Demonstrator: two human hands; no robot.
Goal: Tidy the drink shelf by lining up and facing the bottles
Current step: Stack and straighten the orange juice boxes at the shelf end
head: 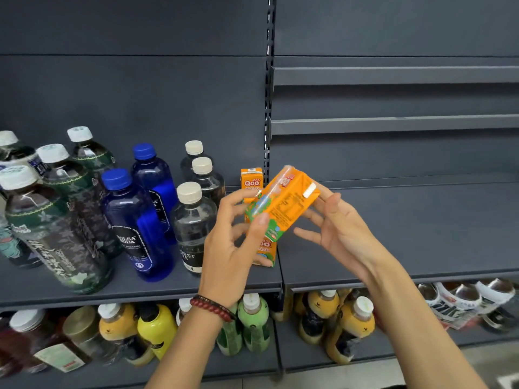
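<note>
A: Location of held carton (283,203)?
B: In the air above the shelf (393,234), between both hands. Tilted, one end up-right, other end down-left. Orange, Qoo print partly readable, white tab on the upper end.
A: Grip by left hand (230,248)?
B: Pinching the lower end. Thumb pressed on the near bottom corner, fingers curled toward the far side. Red bead bracelet (213,307) on that wrist.
A: And right hand (339,228)?
B: Mostly open. Fingers near straight and spread, touching the upper end from behind and below. No wrap round it visible. Exact digits in contact: cannot tell, hidden by the carton.
A: Other cartons?
B: Two of the same kind, standing on the shelf. Back carton (251,179) upright, label forward, just beside the slotted upright (269,108). Front carton (265,252) upright too, half hidden behind the left hand, below the held one.
A: Bottles?
B: All left of the hands, same shelf. Clear bottles (193,220) with cream caps nearest the left hand, three in a file front to back. Blue bottles (134,220), two, next over. Dark bottles (56,220) with white caps further left.
A: Lower shelf (303,357)?
B: Yellow bottles (157,324) and green bottles (252,324) under the wrists. Blurred, labels unreadable.
</note>
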